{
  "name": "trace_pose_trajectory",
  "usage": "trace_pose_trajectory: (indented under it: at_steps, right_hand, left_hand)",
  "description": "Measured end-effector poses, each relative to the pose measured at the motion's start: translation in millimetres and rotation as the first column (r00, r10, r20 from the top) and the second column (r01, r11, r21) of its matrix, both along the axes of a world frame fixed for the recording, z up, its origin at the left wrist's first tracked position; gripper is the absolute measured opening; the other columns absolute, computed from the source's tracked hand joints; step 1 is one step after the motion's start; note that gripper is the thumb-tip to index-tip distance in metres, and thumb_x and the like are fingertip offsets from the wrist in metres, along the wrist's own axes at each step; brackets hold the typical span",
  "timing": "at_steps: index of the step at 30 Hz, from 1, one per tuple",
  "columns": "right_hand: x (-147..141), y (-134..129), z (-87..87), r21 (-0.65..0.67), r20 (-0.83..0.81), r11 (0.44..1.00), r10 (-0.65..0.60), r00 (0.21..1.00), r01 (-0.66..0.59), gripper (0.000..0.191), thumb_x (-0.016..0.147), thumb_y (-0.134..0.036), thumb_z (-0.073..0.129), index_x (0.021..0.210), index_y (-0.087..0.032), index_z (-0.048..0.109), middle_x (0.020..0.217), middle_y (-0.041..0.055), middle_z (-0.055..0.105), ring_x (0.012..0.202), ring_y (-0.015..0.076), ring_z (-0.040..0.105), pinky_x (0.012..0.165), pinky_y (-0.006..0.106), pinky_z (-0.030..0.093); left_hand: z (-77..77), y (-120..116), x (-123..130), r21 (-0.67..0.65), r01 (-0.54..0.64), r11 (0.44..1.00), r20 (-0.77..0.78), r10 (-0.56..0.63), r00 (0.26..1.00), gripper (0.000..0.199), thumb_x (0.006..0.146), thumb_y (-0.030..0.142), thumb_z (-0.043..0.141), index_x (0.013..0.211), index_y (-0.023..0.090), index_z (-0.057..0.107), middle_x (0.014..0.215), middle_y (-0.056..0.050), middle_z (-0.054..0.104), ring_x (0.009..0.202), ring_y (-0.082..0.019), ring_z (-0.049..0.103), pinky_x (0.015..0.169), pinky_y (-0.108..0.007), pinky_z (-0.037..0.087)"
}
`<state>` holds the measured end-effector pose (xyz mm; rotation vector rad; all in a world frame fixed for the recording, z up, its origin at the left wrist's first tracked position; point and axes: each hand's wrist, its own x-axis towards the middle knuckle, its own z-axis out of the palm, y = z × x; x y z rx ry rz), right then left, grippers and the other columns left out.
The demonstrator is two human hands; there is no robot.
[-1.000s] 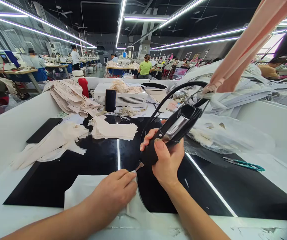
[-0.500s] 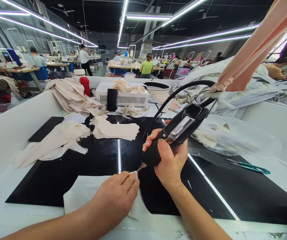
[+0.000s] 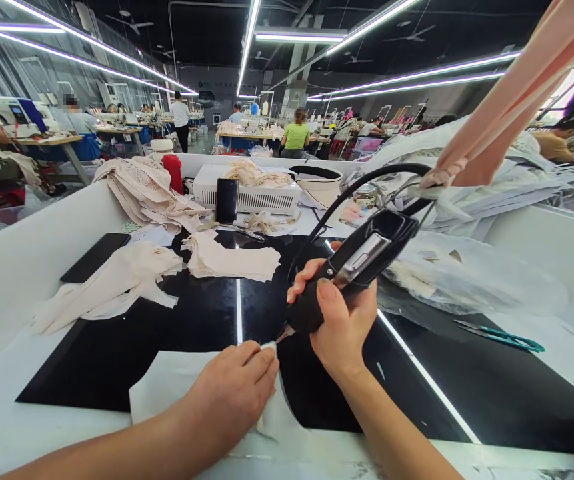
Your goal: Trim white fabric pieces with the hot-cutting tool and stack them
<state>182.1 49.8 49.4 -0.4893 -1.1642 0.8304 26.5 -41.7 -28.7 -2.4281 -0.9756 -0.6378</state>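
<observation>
Little has been shifted since the earlier frame: near the centre, both hands are kept in nearly the same pose, while a person in a white top (image 3: pixel 181 115) is now seen farther right in the upper left of the frame. At the lower centre, a corner of the pale fabric piece (image 3: pixel 167 380) is met, or nearly met, by the metal tip (image 3: pixel 284 332) of the corded black tool (image 3: pixel 354 263); whether contact is made cannot be told. Work appears to be under way at that corner, but how much has been finished cannot be judged, nor can it be told whether the stacked cream pieces (image 3: pixel 237 260) at the centre or the loose pile (image 3: pixel 121 273) at the left have been worked. The fabric piece is seen as thin, smooth and almost white, laid partly over the black sheet (image 3: pixel 191 320) and partly over the white counter (image 3: pixel 11 433), with a curved right edge. Its corner is pinned under the bent, closed fingers of the left hand (image 3: pixel 234 390), the thumb being hidden. By the right hand (image 3: pixel 341 327), wrapped closed with its thumb on top, the tool is gripped at a slant. Teal-handled snips (image 3: pixel 509 338) are left lying at the right
</observation>
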Motion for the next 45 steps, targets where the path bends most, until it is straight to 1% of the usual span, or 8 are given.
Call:
trace_pose_trajectory:
  at_steps: [7, 14, 19, 27, 31, 36, 41, 45]
  right_hand:
    - [0, 0, 0.4, -0.019, -0.001, 1.000, -0.010, 1.000, 0.010, 0.038, 0.086, -0.036, 0.086, 0.116, -0.030, 0.065, 0.081, -0.0068, 0.070, 0.057, 0.0131, 0.062, 0.050, 0.026, 0.057]
    - [1, 0, 4.0, -0.014, -0.002, 1.000, -0.005, 1.000, 0.005, 0.034, 0.087, -0.040, 0.089, 0.108, -0.030, 0.064, 0.081, -0.0061, 0.070, 0.058, 0.0135, 0.063, 0.051, 0.028, 0.058]
    - [2, -1, 7.7, -0.006, -0.043, 1.000, -0.004, 0.999, 0.004, 0.042, 0.086, -0.047, 0.092, 0.112, -0.029, 0.066, 0.082, -0.0054, 0.070, 0.058, 0.0129, 0.061, 0.050, 0.026, 0.055]
    - [-1, -2, 0.2, -0.006, -0.009, 1.000, 0.017, 1.000, -0.017, 0.034, 0.089, -0.038, 0.088, 0.114, -0.031, 0.066, 0.083, -0.0062, 0.071, 0.059, 0.0130, 0.062, 0.052, 0.027, 0.059]
    - [-1, -2, -0.2, -0.019, 0.023, 1.000, -0.004, 1.000, 0.004, 0.029, 0.091, -0.036, 0.085, 0.111, -0.030, 0.065, 0.084, -0.0057, 0.070, 0.061, 0.0135, 0.063, 0.053, 0.028, 0.060]
    - [-3, -3, 3.0, -0.005, 0.014, 1.000, -0.009, 1.000, 0.009, 0.026, 0.090, -0.033, 0.084, 0.107, -0.030, 0.065, 0.083, -0.0058, 0.071, 0.059, 0.0128, 0.063, 0.052, 0.027, 0.059]
    - [-6, -3, 1.8, -0.001, 0.014, 1.000, -0.011, 1.000, 0.011, 0.026, 0.089, -0.033, 0.085, 0.102, -0.030, 0.062, 0.082, -0.0061, 0.071, 0.058, 0.0124, 0.064, 0.051, 0.026, 0.058]
    - [-6, -3, 1.3, 0.006, 0.027, 1.000, -0.006, 1.000, 0.006, 0.024, 0.091, -0.031, 0.083, 0.102, -0.029, 0.062, 0.083, -0.0064, 0.072, 0.057, 0.0119, 0.065, 0.052, 0.026, 0.060]
  left_hand:
    - [-3.1, 2, -1, -0.044, -0.007, 0.999, -0.009, 0.007, 1.000, 0.027, 0.118, 0.016, 0.049, 0.124, 0.013, 0.075, 0.120, -0.009, 0.082, 0.102, -0.020, 0.075, 0.085, -0.032, 0.061]
    - [1.6, 2, -1, -0.121, -0.005, 0.993, -0.078, -0.005, 0.997, 0.018, 0.114, 0.015, 0.059, 0.124, 0.011, 0.074, 0.124, -0.011, 0.081, 0.103, -0.021, 0.075, 0.084, -0.032, 0.060]
    - [0.6, 2, -1, -0.078, 0.003, 0.997, -0.012, -0.004, 1.000, 0.024, 0.118, 0.015, 0.051, 0.122, 0.012, 0.074, 0.120, -0.010, 0.082, 0.100, -0.021, 0.075, 0.082, -0.033, 0.060]
    - [-6.6, 1, 0, -0.056, -0.006, 0.998, -0.053, 0.003, 0.999, 0.016, 0.111, 0.013, 0.062, 0.121, 0.011, 0.075, 0.125, -0.011, 0.082, 0.102, -0.022, 0.076, 0.079, -0.033, 0.060]
    - [-9.0, -1, 1, -0.046, -0.027, 0.999, -0.077, 0.023, 0.997, 0.023, 0.113, 0.014, 0.059, 0.130, 0.010, 0.074, 0.126, -0.012, 0.083, 0.106, -0.022, 0.076, 0.084, -0.033, 0.059]
    - [-11.6, -3, 1, -0.079, -0.034, 0.996, -0.121, 0.024, 0.992, 0.032, 0.109, 0.014, 0.068, 0.140, 0.007, 0.069, 0.133, -0.015, 0.081, 0.111, -0.023, 0.076, 0.087, -0.033, 0.059]
    - [-10.8, -3, -1, -0.125, -0.018, 0.992, -0.147, 0.000, 0.989, 0.032, 0.109, 0.015, 0.069, 0.141, 0.007, 0.069, 0.137, -0.017, 0.079, 0.114, -0.023, 0.077, 0.090, -0.033, 0.060]
    - [-12.1, -2, 0, -0.074, -0.010, 0.997, -0.102, 0.002, 0.995, 0.024, 0.111, 0.011, 0.062, 0.132, 0.009, 0.073, 0.131, -0.014, 0.082, 0.108, -0.022, 0.078, 0.091, -0.033, 0.062]
